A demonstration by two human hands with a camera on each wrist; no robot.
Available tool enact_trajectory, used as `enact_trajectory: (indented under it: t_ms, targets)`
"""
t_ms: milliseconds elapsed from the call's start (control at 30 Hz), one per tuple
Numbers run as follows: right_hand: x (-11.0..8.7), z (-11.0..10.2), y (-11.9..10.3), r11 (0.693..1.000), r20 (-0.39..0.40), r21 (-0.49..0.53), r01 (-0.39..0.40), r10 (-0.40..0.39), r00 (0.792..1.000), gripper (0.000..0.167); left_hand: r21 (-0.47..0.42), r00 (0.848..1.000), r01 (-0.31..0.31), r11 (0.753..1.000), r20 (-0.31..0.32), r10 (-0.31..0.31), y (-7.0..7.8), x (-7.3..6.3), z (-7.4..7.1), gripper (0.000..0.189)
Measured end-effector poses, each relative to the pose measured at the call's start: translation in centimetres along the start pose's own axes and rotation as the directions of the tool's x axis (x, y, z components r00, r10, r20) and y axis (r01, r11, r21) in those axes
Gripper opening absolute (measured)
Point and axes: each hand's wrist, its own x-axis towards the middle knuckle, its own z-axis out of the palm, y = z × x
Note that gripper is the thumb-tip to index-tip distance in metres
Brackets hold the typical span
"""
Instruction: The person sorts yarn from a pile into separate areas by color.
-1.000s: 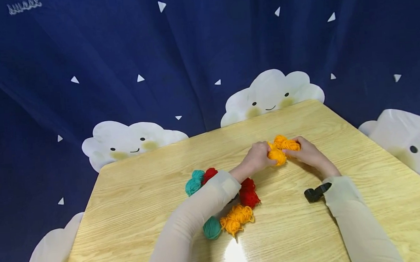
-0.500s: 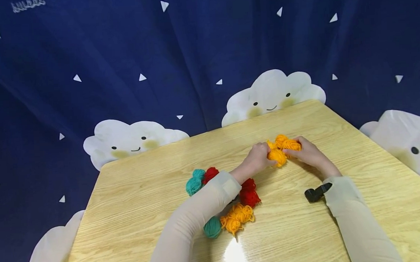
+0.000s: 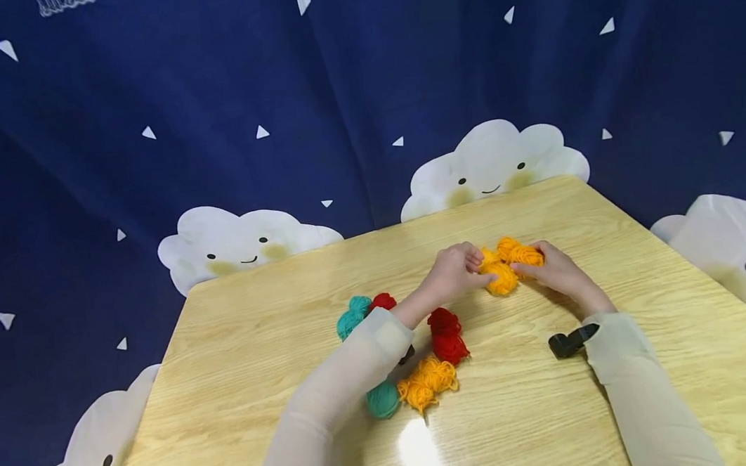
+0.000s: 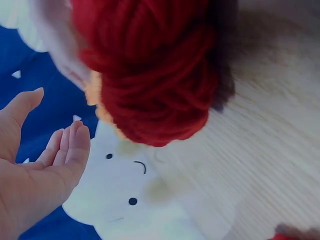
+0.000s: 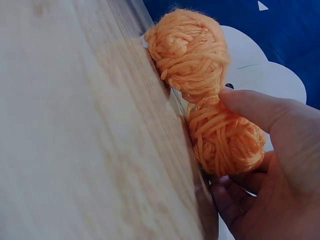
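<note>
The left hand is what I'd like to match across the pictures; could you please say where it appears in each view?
Head: the left hand is right of centre, beside the orange yarn.
Left wrist: at the lower left, apart from the red yarn.
Right wrist: not in it.
Shared landmark: the blue curtain, in all three.

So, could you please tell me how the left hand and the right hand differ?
The left hand is open and grips nothing, while the right hand pinches orange yarn. The left hand is at the left side of the far orange bundle, the right hand at its right side. Both are bare, reach toward that bundle and come out of pale sleeves.
</note>
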Motion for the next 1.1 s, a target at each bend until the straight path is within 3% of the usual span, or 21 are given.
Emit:
enact_trajectory:
  t_ms: [233, 400, 767, 933, 1100]
  targets:
    - [0.2, -0.1, -0.2, 1.000, 0.024, 0.010, -0.006, 0.006, 1.000, 0.086, -0.054, 0.999, -0.030, 0.998, -0.018, 0.029, 0.0, -3.0, -1.1, 0.038]
    - [0.3, -0.8, -0.2, 1.000, 0.034, 0.006, 0.000, 0.000, 0.999, 0.088, -0.076, 1.000, -0.015, 0.997, -0.021, 0.013, 0.1, -4.9, -1.9, 0.038]
    - [0.8, -1.9, 0.5, 1.000, 0.042, -0.003, 0.009, -0.009, 0.999, 0.091, -0.088, 0.998, 0.002, 0.996, -0.064, -0.008, 0.9, -6.8, -5.2, 0.039]
    - [0.9, -2.0, 0.6, 1.000, 0.048, -0.024, 0.015, -0.014, 0.999, 0.090, -0.086, 0.994, 0.057, 0.995, -0.093, -0.065, 1.0, -9.4, -6.5, 0.041]
    - [0.9, -2.5, 1.0, 1.000, 0.055, -0.018, 0.016, -0.015, 0.998, 0.090, -0.034, 0.991, 0.060, 0.998, -0.114, -0.064, 0.6, -11.8, -6.2, 0.043]
